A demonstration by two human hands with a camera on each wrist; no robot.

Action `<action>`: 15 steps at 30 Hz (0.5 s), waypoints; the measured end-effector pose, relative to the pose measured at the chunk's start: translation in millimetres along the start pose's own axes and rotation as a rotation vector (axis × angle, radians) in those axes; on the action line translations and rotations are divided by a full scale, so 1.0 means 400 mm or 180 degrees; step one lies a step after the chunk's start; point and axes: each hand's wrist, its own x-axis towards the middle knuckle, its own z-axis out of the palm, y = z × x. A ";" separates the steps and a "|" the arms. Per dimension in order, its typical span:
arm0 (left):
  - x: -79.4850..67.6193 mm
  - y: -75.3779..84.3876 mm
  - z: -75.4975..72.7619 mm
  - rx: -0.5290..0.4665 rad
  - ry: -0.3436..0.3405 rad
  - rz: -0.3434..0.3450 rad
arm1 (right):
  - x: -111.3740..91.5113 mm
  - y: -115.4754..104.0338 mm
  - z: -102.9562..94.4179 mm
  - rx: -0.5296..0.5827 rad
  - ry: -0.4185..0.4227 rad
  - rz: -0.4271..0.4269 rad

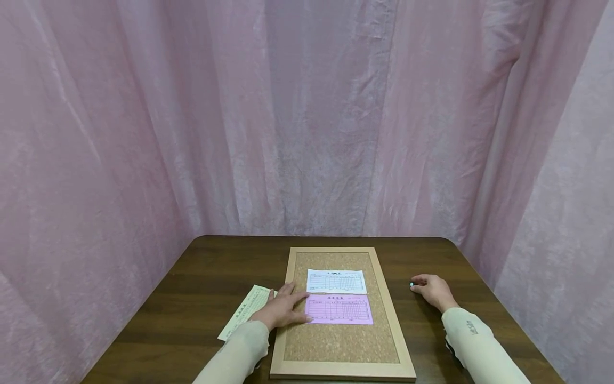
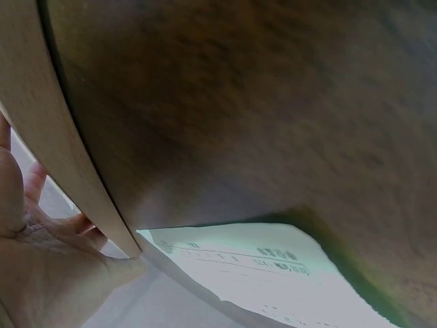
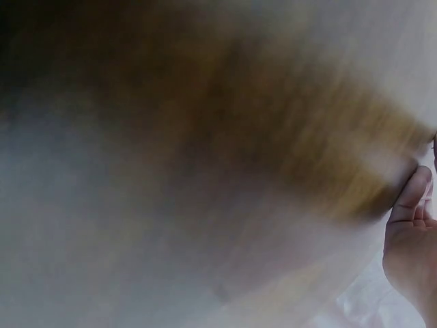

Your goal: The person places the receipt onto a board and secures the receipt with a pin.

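Observation:
On the cork board (image 1: 338,344), a pink printed slip (image 1: 339,310) lies just below a white printed slip (image 1: 337,281). A small dark spot, seemingly a pin head, marks the white slip's top edge. With fingers spread, my left hand (image 1: 282,309) rests over the board's left frame, its fingertips and thumb at the pink slip's left edge. Right of the board, my right hand (image 1: 434,290) pinches a small teal push pin (image 1: 411,284) between thumb and forefinger, low over the table. The right wrist view is blurred and does not show the pin.
A pale green printed slip (image 1: 247,312) lies slanted on the dark wooden table (image 1: 220,266), left of the board and partly behind my left hand. The board's light wood frame (image 1: 342,369) reaches near the table's front. Pink curtains (image 1: 331,133) hang behind and on both sides.

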 end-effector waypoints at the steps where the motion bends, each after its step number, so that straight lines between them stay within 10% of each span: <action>1: 0.001 0.000 0.001 0.0007 -0.0002 0.0000 | -0.001 0.000 -0.001 -0.0005 0.0006 -0.0001; 15: -0.001 0.004 -0.001 -0.0054 -0.0016 -0.0016 | -0.002 -0.005 0.000 -0.0048 -0.0004 -0.0040</action>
